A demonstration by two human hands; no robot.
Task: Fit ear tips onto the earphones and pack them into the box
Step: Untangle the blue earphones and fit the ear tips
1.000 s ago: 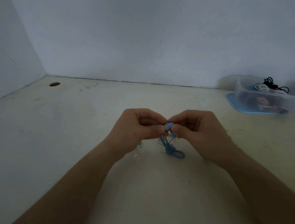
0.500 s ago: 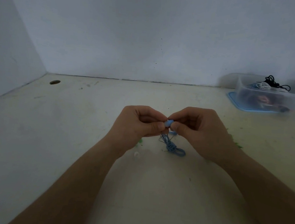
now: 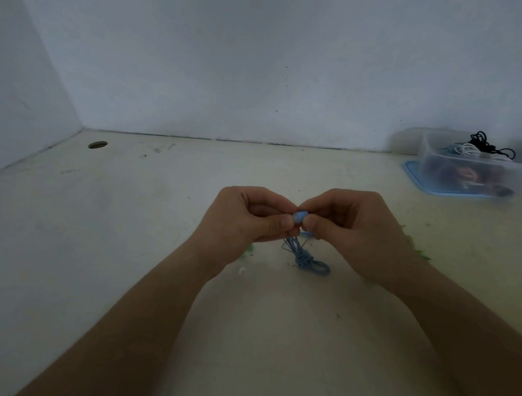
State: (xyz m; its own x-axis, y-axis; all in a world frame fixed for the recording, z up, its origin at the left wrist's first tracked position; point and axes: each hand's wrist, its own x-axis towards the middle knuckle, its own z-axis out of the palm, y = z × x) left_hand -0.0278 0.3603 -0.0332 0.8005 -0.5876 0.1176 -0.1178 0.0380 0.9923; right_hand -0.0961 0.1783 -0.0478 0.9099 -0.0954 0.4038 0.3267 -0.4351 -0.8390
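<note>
In the head view, I see two bare hands meeting at the centre of the frame, above a pale, scuffed surface (image 3: pixel 156 220). The left hand (image 3: pixel 251 219) and right hand (image 3: pixel 351 231) have curled fingers, and both pinch a small light-blue earbud (image 3: pixel 299 216) between thumb and fingertips. Its knotted light-blue cable (image 3: pixel 306 260) hangs just below them, and the looped end lies on the surface. A tiny white ear tip (image 3: pixel 242 270) lies near the left wrist. At the upper right of the frame, a clear plastic box (image 3: pixel 477 166) holding coiled black and white cables stands on a flat blue lid (image 3: pixel 413 173), well apart from the hands.
</note>
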